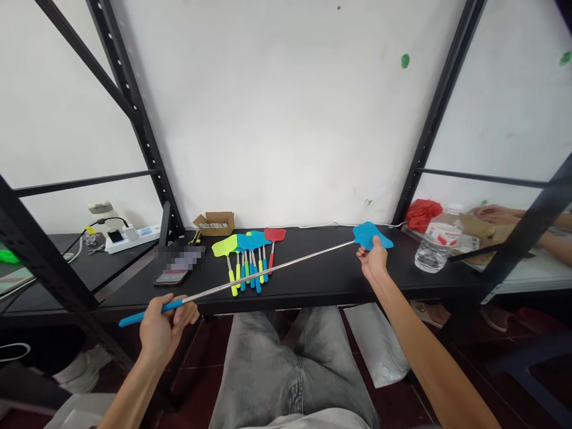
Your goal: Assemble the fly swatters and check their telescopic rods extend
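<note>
Left hand [157,329] curled round the blue handle [131,320], right hand [375,256] pinching the blue head [369,233]: this long fly swatter [295,262] stretches between both! Its shaft slants above the worktop [326,274], crossing in front of the bunched swatters [250,241].

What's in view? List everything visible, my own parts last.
table: one, black, centre
long swatter: one, blue with silver rod, across centre
smaller swatters: several overlapping, yellow-green, blue, red, on table
box: one, brown, table's back edge
phone: one, grey-screened, table's left
power strip: one, white, far left
bottle: one, clear, right
bag: one, red, beside bottle
rack posts: several, black, both sides
wall: one, white with green spots, behind
packet: one, silver-grey, below table
another person's forearm: at least one, bare, far right
jeans: one pair, grey, bottom centre
left grip: one, bare, around swatter handle
right grip: one, bare, on swatter head
</note>
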`<state>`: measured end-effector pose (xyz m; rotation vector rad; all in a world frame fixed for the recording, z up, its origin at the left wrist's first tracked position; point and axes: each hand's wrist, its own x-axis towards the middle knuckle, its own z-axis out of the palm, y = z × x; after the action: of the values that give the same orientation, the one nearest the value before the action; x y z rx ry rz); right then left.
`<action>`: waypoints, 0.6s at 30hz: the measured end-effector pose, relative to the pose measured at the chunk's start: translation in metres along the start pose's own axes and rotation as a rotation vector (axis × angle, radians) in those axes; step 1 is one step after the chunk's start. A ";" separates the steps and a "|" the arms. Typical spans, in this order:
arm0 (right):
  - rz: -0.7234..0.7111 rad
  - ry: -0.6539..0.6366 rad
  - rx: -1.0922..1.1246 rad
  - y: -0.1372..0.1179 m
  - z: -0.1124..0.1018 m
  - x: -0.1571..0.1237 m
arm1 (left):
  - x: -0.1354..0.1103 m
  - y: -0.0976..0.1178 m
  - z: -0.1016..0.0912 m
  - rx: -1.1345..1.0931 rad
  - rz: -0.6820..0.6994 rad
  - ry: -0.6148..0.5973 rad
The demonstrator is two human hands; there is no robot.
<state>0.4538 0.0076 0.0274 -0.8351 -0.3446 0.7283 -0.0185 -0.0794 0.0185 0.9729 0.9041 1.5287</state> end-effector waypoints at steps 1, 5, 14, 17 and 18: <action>-0.007 -0.003 0.002 -0.001 0.000 0.000 | 0.000 0.001 -0.001 -0.002 0.010 -0.002; -0.015 -0.014 0.007 0.001 0.001 -0.006 | -0.003 0.002 0.000 -0.006 0.004 0.010; -0.012 -0.155 -0.106 0.053 0.026 -0.068 | 0.000 -0.020 0.067 0.064 -0.029 -0.136; 0.002 -0.146 -0.105 0.050 0.024 -0.068 | 0.004 -0.016 0.072 0.096 -0.045 -0.189; 0.001 -0.138 -0.095 0.046 0.023 -0.065 | 0.004 -0.015 0.072 0.127 -0.062 -0.215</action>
<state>0.3746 -0.0051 0.0068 -0.8763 -0.5060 0.7769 0.0526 -0.0693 0.0326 1.1654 0.8763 1.2984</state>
